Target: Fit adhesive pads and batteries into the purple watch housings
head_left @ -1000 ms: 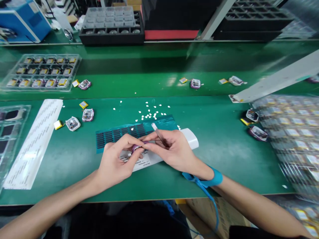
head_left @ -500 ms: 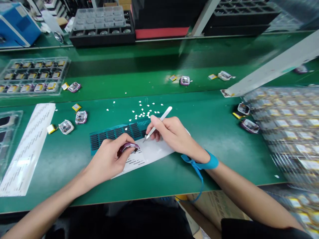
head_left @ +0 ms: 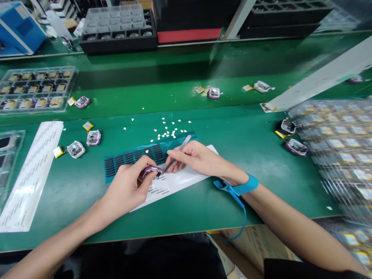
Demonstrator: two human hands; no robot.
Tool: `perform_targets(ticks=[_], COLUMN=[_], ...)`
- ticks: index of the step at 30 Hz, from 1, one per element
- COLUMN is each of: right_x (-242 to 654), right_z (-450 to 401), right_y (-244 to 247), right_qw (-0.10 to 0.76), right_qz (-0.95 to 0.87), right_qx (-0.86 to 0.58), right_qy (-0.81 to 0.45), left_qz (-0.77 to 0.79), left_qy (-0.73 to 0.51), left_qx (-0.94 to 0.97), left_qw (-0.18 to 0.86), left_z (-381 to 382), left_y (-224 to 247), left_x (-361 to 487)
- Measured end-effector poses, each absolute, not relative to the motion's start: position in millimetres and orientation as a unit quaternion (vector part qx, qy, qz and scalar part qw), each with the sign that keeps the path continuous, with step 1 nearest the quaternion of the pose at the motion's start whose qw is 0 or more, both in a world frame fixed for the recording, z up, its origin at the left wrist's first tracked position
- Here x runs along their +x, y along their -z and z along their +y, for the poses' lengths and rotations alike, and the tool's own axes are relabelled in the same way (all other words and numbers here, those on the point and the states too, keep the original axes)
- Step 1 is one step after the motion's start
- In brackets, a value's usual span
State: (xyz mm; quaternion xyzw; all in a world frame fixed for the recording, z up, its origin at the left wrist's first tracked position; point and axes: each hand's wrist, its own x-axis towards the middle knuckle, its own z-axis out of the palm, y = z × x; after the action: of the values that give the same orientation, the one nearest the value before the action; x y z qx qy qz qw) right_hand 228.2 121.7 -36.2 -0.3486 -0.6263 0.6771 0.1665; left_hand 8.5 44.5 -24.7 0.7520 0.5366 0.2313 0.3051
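Between the thumb and fingers of my left hand [head_left: 132, 180] is a purple watch case [head_left: 150, 170], tilted on its edge. My right hand [head_left: 190, 157] pinches a pair of tweezers [head_left: 180, 149], their tips down beside the case's right end; whether they touch it or hold anything is too small to tell. Under both hands lies a white printed backing sheet [head_left: 186, 180]. Behind it, partly covered, is a teal sheet [head_left: 130, 157] with rows of dark strips. Small white tabs [head_left: 166, 133] are scattered on the bench beyond the hands.
Opened watch cases [head_left: 93, 137] with yellow batteries lie left, and others [head_left: 214, 93] on the raised back ledge. Stacked clear trays [head_left: 343, 143] stand right, near a slanted white post [head_left: 319, 73]. Another printed sheet [head_left: 31, 174] lies left. A blue wrist strap's cord [head_left: 240, 205] hangs over the bench edge.
My right hand has brought the tweezers left and down, so their tips are now at the watch case's edge. My left hand keeps its hold on the case, almost unmoved.
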Motion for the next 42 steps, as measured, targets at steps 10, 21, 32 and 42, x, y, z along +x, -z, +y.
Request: perform_targets(ticks=[10,21,32,42], right_x=[231,215,213,212], right_z=[122,94,94,93], right_y=[25,19,24,27], right_qw=[0.339,0.344,0.355,0.358], right_qz=[-0.58,-0.674,-0.655,-0.642], right_qx=[-0.33,-0.316,-0.32,-0.318], right_qy=[-0.664,-0.573,-0.585,-0.598], left_qz=[0.557,0.493,0.494,0.493], left_qy=[-0.307,-0.357,-0.38,-0.38], left_qx=[0.616,0.494,0.483,0.495], left_qw=[0.464,0.62,0.615,0.606], left_z=[42,39,36,36], left_y=[24,11,13,12], left_x=[11,18,19,20])
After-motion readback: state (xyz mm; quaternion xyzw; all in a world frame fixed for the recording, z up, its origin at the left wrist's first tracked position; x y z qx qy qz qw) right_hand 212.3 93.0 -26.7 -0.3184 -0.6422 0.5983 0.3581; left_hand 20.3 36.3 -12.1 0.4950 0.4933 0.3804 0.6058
